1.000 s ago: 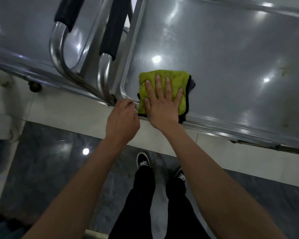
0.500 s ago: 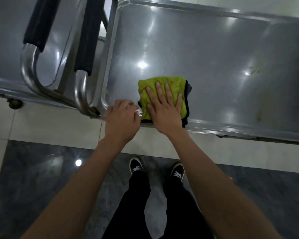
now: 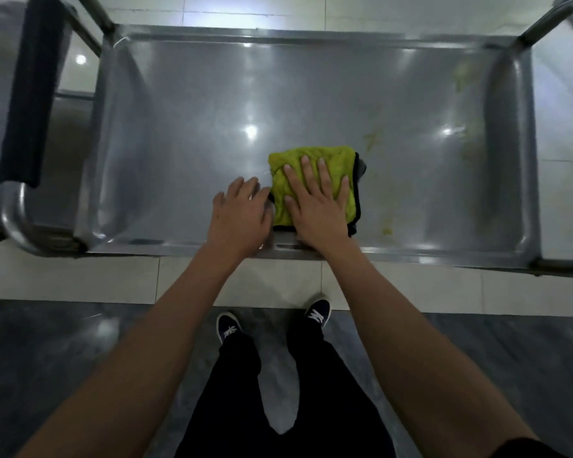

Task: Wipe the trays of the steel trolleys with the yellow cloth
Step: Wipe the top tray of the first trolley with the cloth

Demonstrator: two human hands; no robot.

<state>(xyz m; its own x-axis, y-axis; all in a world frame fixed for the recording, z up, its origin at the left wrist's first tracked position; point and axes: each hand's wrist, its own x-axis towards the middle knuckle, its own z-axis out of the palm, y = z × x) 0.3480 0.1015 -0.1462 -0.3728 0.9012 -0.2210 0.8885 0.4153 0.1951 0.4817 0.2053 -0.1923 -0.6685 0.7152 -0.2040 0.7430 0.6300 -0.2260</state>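
I am pressing my right hand (image 3: 318, 203) flat, fingers straight and spread, onto the folded yellow cloth (image 3: 311, 166), which is lying on the steel trolley tray (image 3: 196, 104) close to its near rim, roughly midway along it. My left hand (image 3: 240, 214) is resting just beside the cloth's left edge with its grip released, fingers relaxed on the tray and holding nothing. Yellowish smears (image 3: 372, 137) are showing on the tray to the right of the cloth.
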